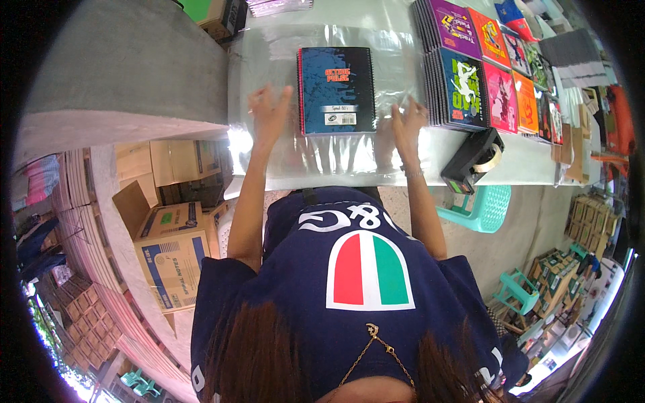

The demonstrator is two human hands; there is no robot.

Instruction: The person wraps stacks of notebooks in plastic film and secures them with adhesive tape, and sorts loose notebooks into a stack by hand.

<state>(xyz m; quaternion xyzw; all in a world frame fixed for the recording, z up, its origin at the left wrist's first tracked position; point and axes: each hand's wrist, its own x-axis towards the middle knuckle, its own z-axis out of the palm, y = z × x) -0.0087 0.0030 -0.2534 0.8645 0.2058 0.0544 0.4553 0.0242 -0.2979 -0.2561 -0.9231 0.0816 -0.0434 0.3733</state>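
A dark blue spiral notebook [336, 94] lies flat, back cover up, on a clear plastic sheet [262, 60] spread over the table. Its red spiral binding runs along the left side. Just left of the notebook is my left hand [270, 117], slightly blurred, fingers apart and nothing seen in it. On the other side, my right hand [407, 127] rests at or just over the plastic, also with its fingers apart and no object visible in it. Neither hand touches the notebook. Whether the fingertips press on the plastic I cannot tell.
Stacked notebooks with colourful covers [463, 87] fill the table's right side. A black tape dispenser [470, 161] with a roll stands at the front right edge. Cardboard boxes [171, 248] are at lower left, beside a grey concrete block [134, 67]. A green stool [484, 208] stands below right.
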